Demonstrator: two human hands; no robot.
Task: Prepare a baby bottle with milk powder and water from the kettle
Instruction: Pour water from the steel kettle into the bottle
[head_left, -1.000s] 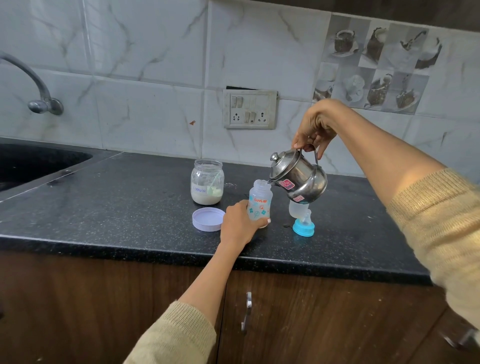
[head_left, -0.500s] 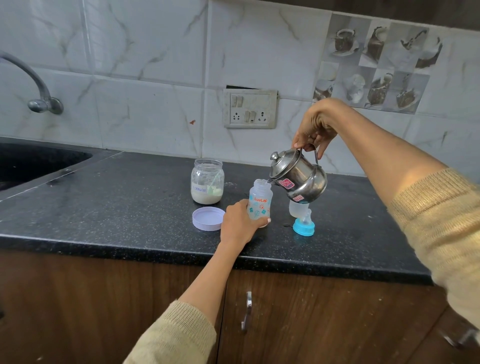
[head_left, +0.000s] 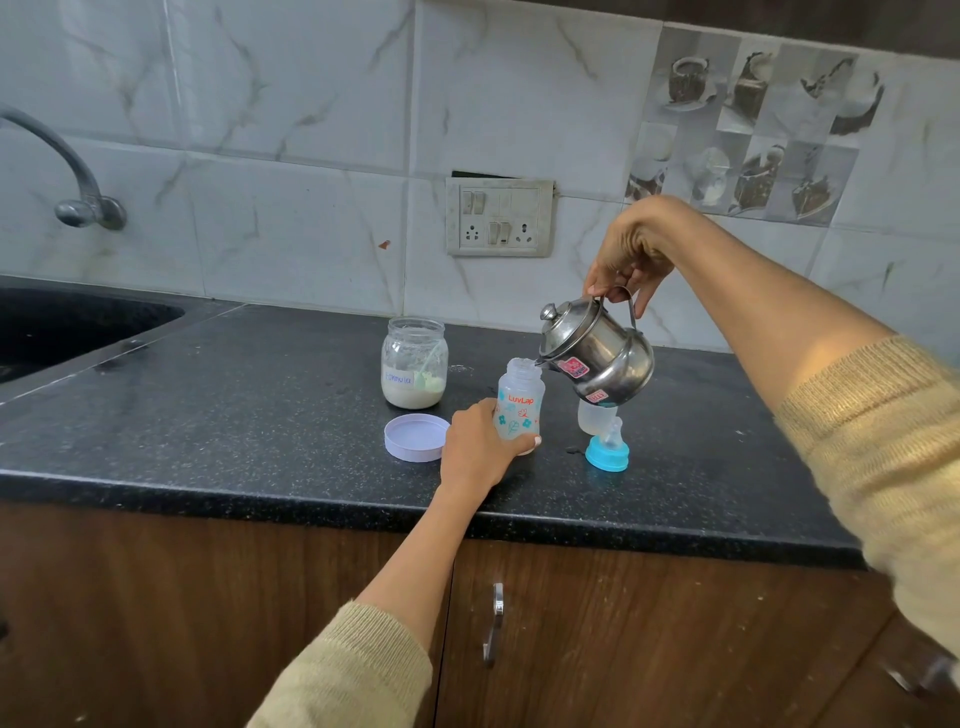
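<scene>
Tilting kettle (head_left: 597, 353) spout left into upright bottle (head_left: 519, 402).

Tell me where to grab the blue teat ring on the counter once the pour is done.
Take the blue teat ring by its collar, coming down from above and the front. It stands upright, teat up, and the collar is the wide, firm part. The clear cap sits close behind it, with the tilted kettle above.

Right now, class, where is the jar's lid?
In the head view the lilac lid lies flat on the black counter, just in front of the formula jar and left of the left hand holding the baby bottle.
</scene>
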